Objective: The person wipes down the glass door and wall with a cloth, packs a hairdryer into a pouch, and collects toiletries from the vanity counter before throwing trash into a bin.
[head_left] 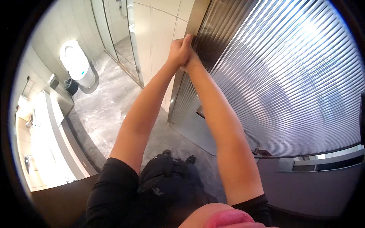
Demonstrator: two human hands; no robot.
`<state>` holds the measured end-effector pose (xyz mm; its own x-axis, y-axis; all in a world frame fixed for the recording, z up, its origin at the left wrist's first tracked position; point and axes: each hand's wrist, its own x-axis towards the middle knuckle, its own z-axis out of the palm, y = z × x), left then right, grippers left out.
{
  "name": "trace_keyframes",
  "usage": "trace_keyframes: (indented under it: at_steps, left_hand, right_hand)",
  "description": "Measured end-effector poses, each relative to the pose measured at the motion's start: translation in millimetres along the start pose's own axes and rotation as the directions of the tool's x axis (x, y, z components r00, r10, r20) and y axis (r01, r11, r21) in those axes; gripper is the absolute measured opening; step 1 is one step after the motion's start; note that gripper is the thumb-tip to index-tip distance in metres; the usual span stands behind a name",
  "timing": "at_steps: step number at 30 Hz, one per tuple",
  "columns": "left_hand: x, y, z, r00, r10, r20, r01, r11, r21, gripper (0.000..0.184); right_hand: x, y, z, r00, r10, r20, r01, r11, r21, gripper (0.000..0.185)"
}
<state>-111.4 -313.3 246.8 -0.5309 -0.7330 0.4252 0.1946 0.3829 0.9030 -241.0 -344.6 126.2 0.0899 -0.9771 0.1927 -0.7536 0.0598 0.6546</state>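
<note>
Both arms stretch forward, and my hands meet beside the frame edge of a ribbed glass door (266, 87). My left hand (178, 52) is closed with its thumb raised, pressed against my right hand (192, 60). The fingers of my right hand are mostly hidden behind the left. Whether the hands clasp each other or grip something between them I cannot make out. Right behind them are the dark door frame (201, 41) and a tiled wall (161, 34).
A white toilet (78, 64) stands at the far left beside a small black bin (70, 86). A lit washbasin counter (40, 136) runs along the left. A glass shower partition (116, 38) stands at the back. Grey marbled floor (110, 102) stretches below.
</note>
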Motion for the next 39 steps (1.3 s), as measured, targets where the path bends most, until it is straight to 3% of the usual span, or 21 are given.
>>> trace_keyframes:
  at_steps: [1,4,7,10,13,16,17,20,24,25,27,28,32,33,35,37,39]
  left_hand:
    - [2,-6,2,1.0,0.009,-0.011,-0.009,1.0,-0.027,0.066]
    - [3,-17,7,0.999,0.028,-0.026,-0.03,0.997,-0.069,0.064]
    - [-4,-21,6,0.999,0.021,-0.024,-0.022,0.997,-0.071,0.063]
    - [-2,-22,9,0.998,0.005,-0.057,-0.011,0.995,-0.102,0.061]
    - [-7,-25,9,0.999,-0.017,-0.044,0.012,0.994,-0.112,0.06]
    - [-10,-27,11,0.998,-0.011,-0.061,0.003,0.992,-0.125,0.059]
    - [-10,-29,10,0.998,-0.01,-0.062,0.002,0.993,-0.118,0.058]
    - [-13,-39,11,0.998,-0.012,-0.059,0.003,0.988,-0.154,0.054]
    - [-6,-53,8,0.998,0.036,-0.041,-0.042,0.99,-0.138,0.052]
    - [-6,-57,8,0.998,0.053,-0.041,-0.058,0.99,-0.131,0.051]
    - [-8,-74,11,0.999,-0.031,-0.022,0.028,0.988,-0.151,0.048]
    - [-16,-38,4,0.999,-0.043,-0.011,0.04,0.981,-0.192,0.047]
    - [-14,-57,3,0.997,0.083,-0.004,-0.083,0.989,-0.119,0.048]
    - [-16,-52,1,0.996,0.084,0.005,-0.083,0.992,-0.094,0.048]
    - [-18,-43,-2,0.998,0.055,0.036,-0.052,0.995,-0.087,0.047]
    - [-22,-84,2,0.995,0.102,0.007,-0.1,0.981,-0.169,0.044]
    - [5,-71,16,0.981,0.194,-0.019,-0.193,0.957,-0.215,0.041]
  right_hand:
    - [-22,12,-69,0.99,-0.028,0.137,0.057,0.976,-0.21,0.047]
    - [-8,-3,-3,0.997,0.064,0.031,-0.062,0.995,-0.072,0.046]
    - [-34,13,-90,0.935,-0.155,0.319,0.26,0.911,-0.32,0.046]
    - [-43,15,-100,0.965,-0.16,0.207,0.216,0.932,-0.29,0.046]
    - [-49,13,-106,0.95,-0.127,0.284,0.252,0.849,-0.465,0.047]
    - [-39,10,-86,0.956,-0.105,0.273,0.214,0.888,-0.408,0.047]
    - [-38,12,-81,0.955,-0.183,0.233,0.271,0.857,-0.438,0.046]
    - [-48,7,-94,0.934,-0.152,0.323,0.288,0.856,-0.43,0.045]
    - [-30,-13,-52,0.985,-0.003,0.171,0.049,0.962,-0.269,0.044]
    - [-35,-12,-57,1.0,-0.007,0.027,0.014,0.955,-0.295,0.045]
    - [-24,-4,-60,0.968,-0.094,0.232,0.178,0.91,-0.375,0.046]
    - [-48,-13,-63,0.916,-0.134,0.379,0.282,0.887,-0.366,0.047]
    - [-56,-7,-106,0.95,-0.021,0.311,0.131,0.933,-0.336,0.044]
    - [-58,-1,-135,0.921,-0.059,0.384,0.121,0.983,-0.14,0.048]
    - [-43,-22,-80,0.964,0.1,0.247,-0.026,0.958,-0.287,0.048]
    - [-43,4,-43,0.964,0.183,0.192,-0.106,0.93,-0.352,0.048]
    - [-40,49,-43,0.969,0.136,0.206,-0.064,0.944,-0.324,0.048]
